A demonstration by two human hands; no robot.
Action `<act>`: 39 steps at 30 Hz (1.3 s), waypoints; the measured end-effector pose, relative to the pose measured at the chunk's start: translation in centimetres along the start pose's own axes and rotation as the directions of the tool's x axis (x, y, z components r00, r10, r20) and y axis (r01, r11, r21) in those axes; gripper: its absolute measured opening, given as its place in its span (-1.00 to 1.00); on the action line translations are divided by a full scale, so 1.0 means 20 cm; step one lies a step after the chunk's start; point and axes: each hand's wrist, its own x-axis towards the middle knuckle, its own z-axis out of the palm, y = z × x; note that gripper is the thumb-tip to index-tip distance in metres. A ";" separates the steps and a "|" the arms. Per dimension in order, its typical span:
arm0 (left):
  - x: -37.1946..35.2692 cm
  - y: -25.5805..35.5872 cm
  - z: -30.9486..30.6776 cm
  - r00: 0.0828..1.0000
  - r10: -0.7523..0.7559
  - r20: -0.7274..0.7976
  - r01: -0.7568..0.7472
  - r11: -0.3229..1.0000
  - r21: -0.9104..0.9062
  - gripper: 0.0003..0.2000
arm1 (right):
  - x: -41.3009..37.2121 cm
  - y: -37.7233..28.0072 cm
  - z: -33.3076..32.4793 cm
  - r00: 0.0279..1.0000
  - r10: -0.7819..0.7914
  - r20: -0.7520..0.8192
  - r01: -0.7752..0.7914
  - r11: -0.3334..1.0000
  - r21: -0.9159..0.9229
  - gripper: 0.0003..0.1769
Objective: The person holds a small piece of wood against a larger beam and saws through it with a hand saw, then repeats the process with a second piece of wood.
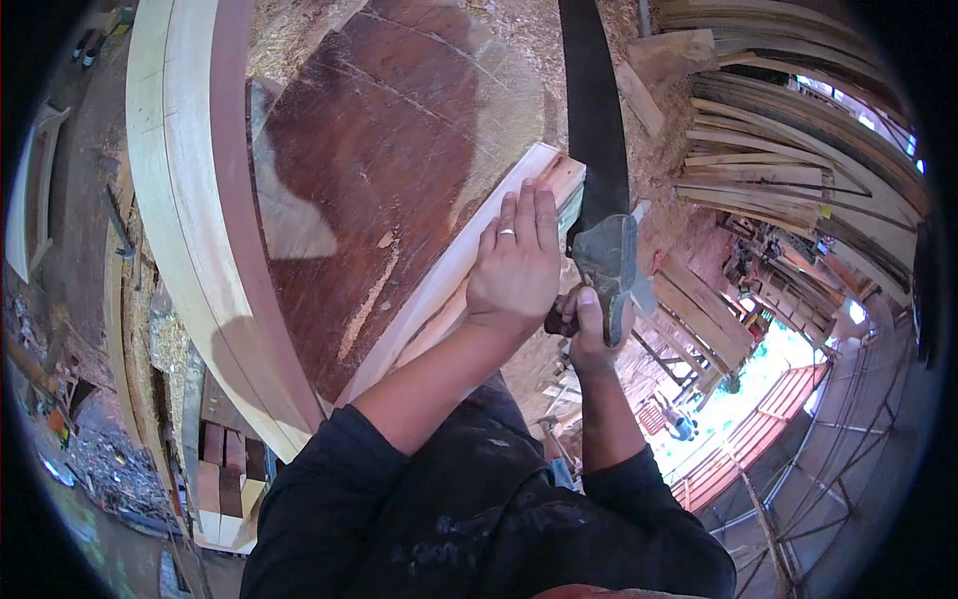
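Note:
A squared length of pale wood lies slantwise across a large tree-stump block, its cut end toward the upper right. On top of it, close to that end, my left hand rests flat with the fingers stretched out side by side and a ring on one of them. My right hand is wrapped round the handle of a handsaw. The saw's wide dark blade points away from me, alongside the wood's end. Part of the right-hand grip is hidden behind the handle.
A long curved laminated timber stands close on the left of the block. Stacked planks fill the right side. Sawdust covers the ground ahead. A small offcut lies right of the blade. Farther off, a person is by the bright opening.

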 end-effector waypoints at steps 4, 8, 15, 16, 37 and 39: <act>0.01 0.00 -0.01 1.000 0.007 0.005 -0.008 1.000 0.017 -0.37 | 0.03 0.10 0.03 0.995 -0.096 0.003 0.096 0.995 0.025 -0.63; 0.00 -0.01 0.03 0.997 0.026 -0.072 -0.027 1.000 -0.008 -0.32 | 0.03 0.16 -0.02 0.988 -0.133 0.079 0.138 0.988 -0.065 -0.56; 0.01 0.04 -0.02 0.999 -0.038 0.004 0.038 0.998 0.058 -0.41 | 0.04 -0.01 -0.03 0.987 -0.070 0.142 0.068 0.997 0.023 -0.40; 0.02 0.05 -0.03 0.997 -0.073 0.032 0.071 0.996 0.056 -0.41 | 0.04 -0.05 -0.03 0.987 -0.043 0.154 0.038 0.999 0.032 -0.39; -0.02 0.17 0.01 0.954 -0.184 -0.235 0.239 0.942 0.234 -0.49 | 0.09 0.29 -1.54 0.985 -0.158 0.067 0.152 0.985 0.078 -0.47; 0.01 0.20 0.00 0.937 -0.280 -0.211 0.322 0.924 0.204 -0.48 | 0.23 0.39 -1.72 0.983 -0.159 0.096 0.159 0.987 0.007 -0.47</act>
